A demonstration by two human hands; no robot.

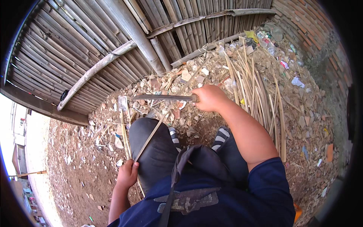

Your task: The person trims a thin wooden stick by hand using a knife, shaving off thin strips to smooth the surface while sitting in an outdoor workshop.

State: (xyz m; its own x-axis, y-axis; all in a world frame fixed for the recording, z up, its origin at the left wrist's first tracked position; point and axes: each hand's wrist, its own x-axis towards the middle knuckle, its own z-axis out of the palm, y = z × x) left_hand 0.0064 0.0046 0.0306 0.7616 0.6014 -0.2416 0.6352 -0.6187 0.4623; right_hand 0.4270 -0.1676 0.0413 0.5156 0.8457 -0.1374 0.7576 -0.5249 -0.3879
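My right hand (207, 98) is closed round the handle of a long-bladed knife (162, 97), held out ahead of my knees with the blade pointing left. My left hand (128, 173) grips the near end of a thin bamboo strip (154, 130) beside my left thigh. The strip slants up and away to the right and crosses the blade; whether the two touch I cannot tell. More pale strips (124, 132) lie on the ground left of my left knee. To the right of my right forearm lies a large bundle of split bamboo strips (254, 90).
A bamboo wall (72, 56) with a thick post (132, 30) stands close ahead. At the right rises a brick wall (317, 26). Stones and litter cover the dirt ground (75, 162), with plastic scraps (270, 45) heaped at the far right. My feet in striped socks (220, 138) are between.
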